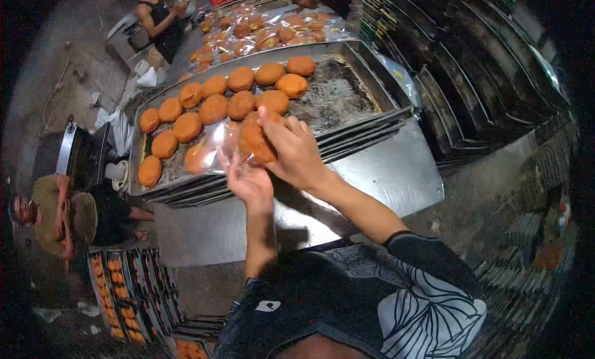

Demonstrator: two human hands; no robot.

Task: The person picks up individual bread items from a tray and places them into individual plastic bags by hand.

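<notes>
Your patterned shirt (403, 297) fills the bottom edge. Far left, another person (93, 216) sits on the floor. Your left hand (249, 180) has its fingers pinched on a clear bag (214, 142), which hangs over the tray's (347, 98) front edge. Your right hand (296, 151) has its fingers clamped around a bun (255, 142) at the bag's mouth. The steel counter (390, 173) lies on the right.

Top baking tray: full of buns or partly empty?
Partly empty. Buns cover the left and middle of the tray; its right part is bare. The right hand holds another bun.
</notes>
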